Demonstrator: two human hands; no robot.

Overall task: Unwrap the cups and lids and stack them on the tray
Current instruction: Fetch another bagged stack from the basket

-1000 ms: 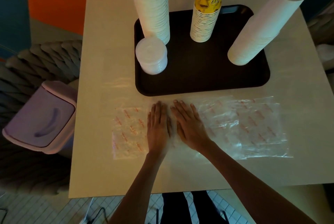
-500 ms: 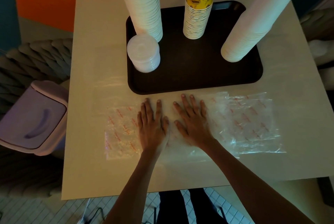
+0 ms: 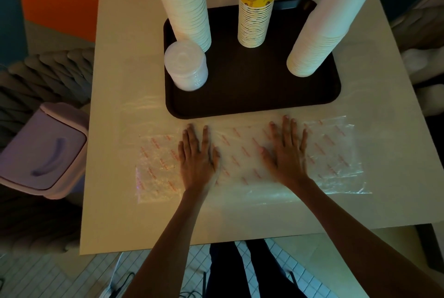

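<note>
A dark tray (image 3: 252, 103) sits on the white table (image 3: 115, 81). On it stand a tall white cup stack (image 3: 185, 2) at the left, a yellow-printed cup stack (image 3: 255, 9) in the middle and a leaning white cup stack (image 3: 326, 23) at the right. A short stack of clear lids (image 3: 186, 67) stands at the tray's left front. In front of the tray a clear plastic wrapper with red print (image 3: 240, 151) lies flat. My left hand (image 3: 198, 156) and my right hand (image 3: 286, 153) press on it, fingers straight, palms down.
A pale lilac bin with a swing lid (image 3: 43, 148) stands on the floor left of the table. Grey padded seating (image 3: 48, 69) lies behind it. Tiled floor and my legs show below the table's front edge.
Both hands started side by side at the wrapper's middle and have slid apart, the right hand farther to the right, flattening the plastic.
</note>
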